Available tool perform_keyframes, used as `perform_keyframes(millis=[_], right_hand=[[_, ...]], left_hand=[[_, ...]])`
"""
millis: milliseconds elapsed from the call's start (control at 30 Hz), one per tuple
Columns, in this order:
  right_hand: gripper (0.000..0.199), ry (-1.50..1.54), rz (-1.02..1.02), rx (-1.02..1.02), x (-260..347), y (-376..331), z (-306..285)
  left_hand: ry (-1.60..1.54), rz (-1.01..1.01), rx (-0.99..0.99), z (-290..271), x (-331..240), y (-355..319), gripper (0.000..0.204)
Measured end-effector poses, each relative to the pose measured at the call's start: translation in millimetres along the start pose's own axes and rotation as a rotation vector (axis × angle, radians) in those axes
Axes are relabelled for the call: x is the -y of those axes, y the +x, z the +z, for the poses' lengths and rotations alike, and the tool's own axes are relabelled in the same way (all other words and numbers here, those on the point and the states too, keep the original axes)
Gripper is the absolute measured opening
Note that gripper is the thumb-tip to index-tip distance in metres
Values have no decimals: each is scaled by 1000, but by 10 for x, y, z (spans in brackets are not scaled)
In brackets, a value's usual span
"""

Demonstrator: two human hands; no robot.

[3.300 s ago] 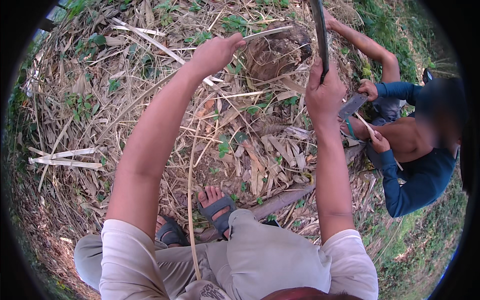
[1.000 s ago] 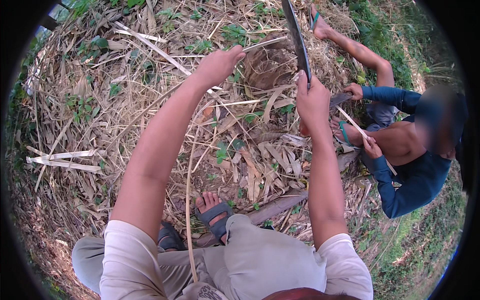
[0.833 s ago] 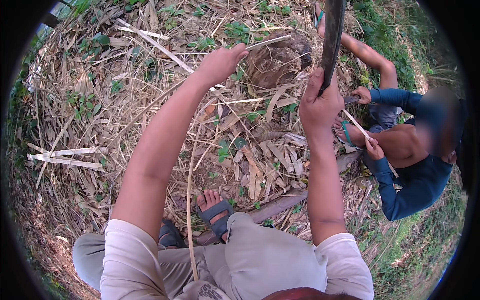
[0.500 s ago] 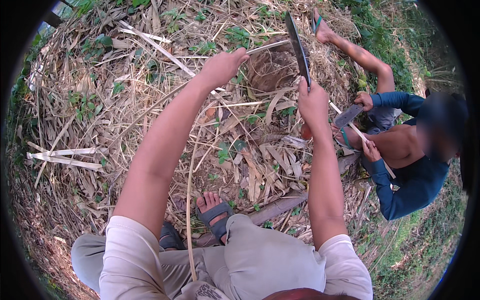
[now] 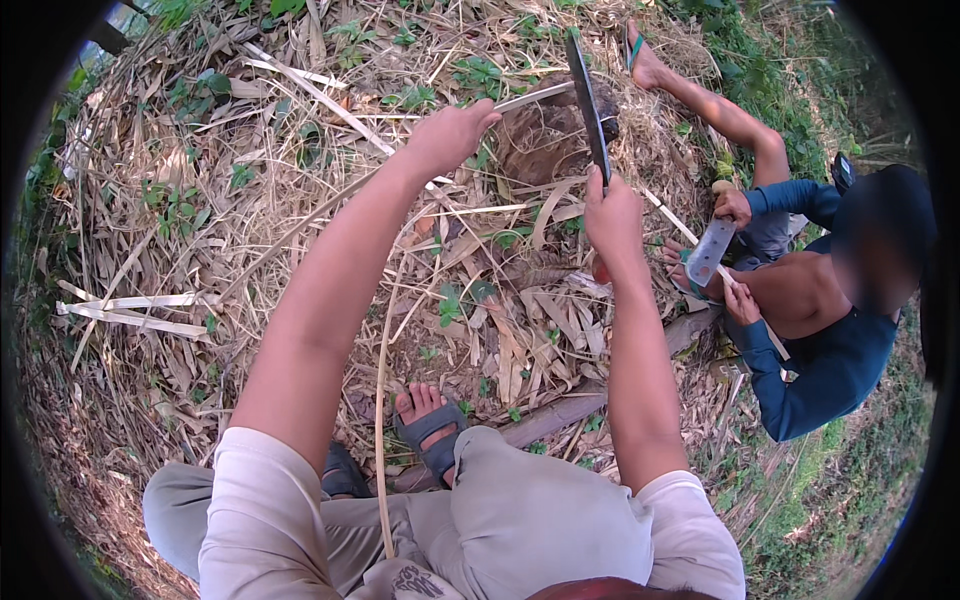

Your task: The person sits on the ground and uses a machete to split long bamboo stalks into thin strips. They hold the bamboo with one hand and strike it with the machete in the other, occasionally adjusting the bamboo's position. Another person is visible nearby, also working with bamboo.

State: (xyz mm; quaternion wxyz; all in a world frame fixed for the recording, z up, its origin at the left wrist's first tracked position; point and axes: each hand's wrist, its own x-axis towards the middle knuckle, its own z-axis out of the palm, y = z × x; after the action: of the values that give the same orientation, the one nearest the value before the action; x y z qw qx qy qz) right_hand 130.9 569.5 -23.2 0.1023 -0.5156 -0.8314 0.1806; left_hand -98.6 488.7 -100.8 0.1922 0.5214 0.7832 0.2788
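A rough brown stump [image 5: 540, 145] stood in the dry leaf litter [image 5: 500, 345] ahead of the person. The left hand [image 5: 452, 137] was just to the left of the stump, its grip closed and pinching a thin pale strip [image 5: 530, 98], whose free end reached out over the stump. The right hand [image 5: 615, 222] was on the near right side of the stump, its grip wrapped around the lower end of a machete [image 5: 588, 105]; the long dark blade slanted away over the right part of the stump, close by the tip of the strip, though whether the two touched could not be told. A slender cane [image 5: 381, 430] ran from the near left of the stump back to the grey trousers [image 5: 550, 500]. Well to the left of the stump lay flat bent slats [image 5: 140, 312], pale and set in a narrow V. A log [image 5: 555, 415] lay on the near side of the stump, by the sandals [image 5: 430, 432]. To the right of the stump a co-worker [image 5: 830, 345] in a dark blue top sat low, one hand on a broad cleaver [image 5: 712, 252] that crossed a light-coloured splint [image 5: 768, 330], the other hand holding that splint.
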Motion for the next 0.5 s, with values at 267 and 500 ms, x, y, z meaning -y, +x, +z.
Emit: perform_keyframes(millis=[267, 500], right_hand=[[36, 324, -294, -332, 424, -133, -438], [40, -54, -37, -2, -112, 141, 84]], left_hand=[[28, 45, -38, 14, 89, 44, 34], [53, 94, -62, 53, -13, -35, 33]])
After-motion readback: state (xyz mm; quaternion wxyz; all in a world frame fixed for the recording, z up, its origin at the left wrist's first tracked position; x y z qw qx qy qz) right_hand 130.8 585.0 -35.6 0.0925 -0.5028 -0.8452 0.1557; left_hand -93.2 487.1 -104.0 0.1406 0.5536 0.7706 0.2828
